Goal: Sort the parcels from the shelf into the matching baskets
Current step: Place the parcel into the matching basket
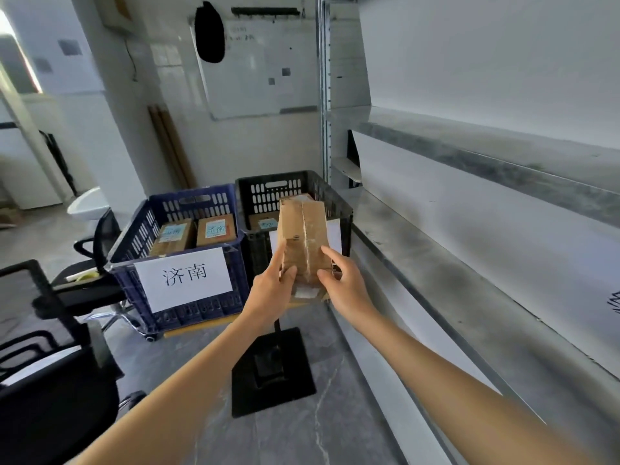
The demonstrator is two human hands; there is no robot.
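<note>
Both hands are gripping the taped cardboard parcel [303, 236]: our left hand [271, 290] and right hand [345, 286] are pinching its lower end, holding it upright. The black basket [268, 189] is sitting just beyond our fingers and the blue basket [188, 199] marked 济南 left of our left hand. We are judging it wise to turn the parcel and read its destination before lowering it.

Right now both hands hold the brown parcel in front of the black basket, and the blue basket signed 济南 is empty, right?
No. The head view shows the blue basket holds a labelled parcel and a second parcel. The rest stands: left hand and right hand hold the brown parcel in front of the black basket.
</note>
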